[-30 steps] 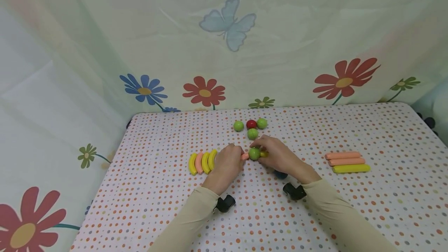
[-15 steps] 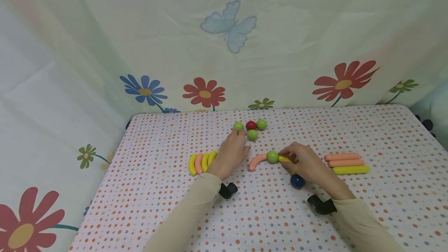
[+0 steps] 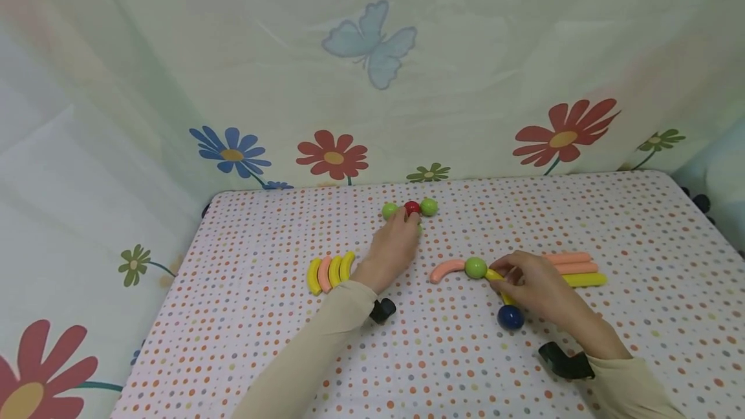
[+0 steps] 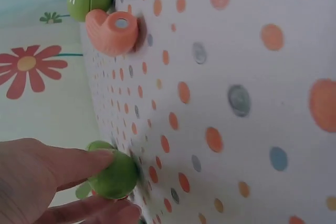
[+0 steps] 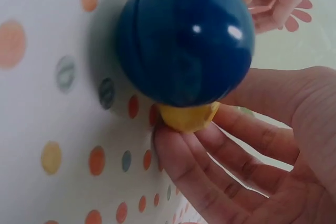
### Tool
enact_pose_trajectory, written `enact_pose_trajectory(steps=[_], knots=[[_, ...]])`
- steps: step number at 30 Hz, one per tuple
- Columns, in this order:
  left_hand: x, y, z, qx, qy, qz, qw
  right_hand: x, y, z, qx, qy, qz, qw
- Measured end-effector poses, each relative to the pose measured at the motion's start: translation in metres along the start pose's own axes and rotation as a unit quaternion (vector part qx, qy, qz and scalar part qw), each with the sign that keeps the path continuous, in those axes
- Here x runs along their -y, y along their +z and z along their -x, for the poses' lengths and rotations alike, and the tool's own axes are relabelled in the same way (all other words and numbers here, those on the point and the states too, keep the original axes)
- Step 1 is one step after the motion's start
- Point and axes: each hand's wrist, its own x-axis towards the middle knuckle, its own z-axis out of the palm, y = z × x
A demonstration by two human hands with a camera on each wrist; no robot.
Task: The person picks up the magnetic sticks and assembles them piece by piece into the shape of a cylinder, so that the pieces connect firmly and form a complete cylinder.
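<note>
Compared with half a second ago, the linked chain has shifted to the person's right, and the right hand (image 3: 538,286) has gone with it, now overlapping the near ends of the three straight sticks (image 3: 588,280) in the head view. The chain runs from a salmon curved piece (image 3: 447,269) to a green ball (image 3: 476,268), then a yellow curved piece (image 3: 493,275) and a dark blue ball (image 3: 510,317). Meanwhile the left hand (image 3: 391,247) has moved from beside the leftmost loose green ball (image 3: 389,210) to the front green ball (image 4: 113,177), near the red ball (image 3: 412,206) and the far green ball (image 3: 429,206). All of it lies on the spotted table (image 3: 442,367), with a row of four curved pieces (image 3: 334,271) (three yellow, one salmon) left of the left forearm. The left hand reaches forward, pinching the front ball, thumb on one side and fingers on the other. The right hand pinches the yellow curved piece between thumb and fingers, just beside the blue ball. The salmon piece's free end shows a silvery disc.
</note>
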Motion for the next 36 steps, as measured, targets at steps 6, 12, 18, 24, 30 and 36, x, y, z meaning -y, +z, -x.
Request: enact_pose_trajectory(steps=[6,12,18,24,30,36], knots=[[0.007,0.000,0.015,-0.010,-0.001,-0.003,0.9999,0.005,0.002,-0.007,0.000,0.023,0.006,0.9997],[0.008,-0.003,0.032,0.013,-0.013,0.017,0.9997,0.015,0.005,-0.014,-0.006,0.040,0.000,0.9992],[0.010,0.002,0.039,-0.009,-0.037,0.032,0.9988,0.019,0.012,-0.020,-0.025,0.031,-0.015,0.9991],[0.008,0.000,0.044,0.001,-0.026,0.055,0.9982,0.024,0.014,-0.025,-0.024,0.044,-0.017,0.9986],[0.003,-0.003,0.046,-0.008,-0.028,0.064,0.9975,0.031,0.017,-0.029,-0.028,0.066,-0.030,0.9970],[0.003,0.003,0.046,-0.028,-0.035,0.094,0.9945,0.039,0.025,-0.028,-0.035,0.063,-0.043,0.9965]])
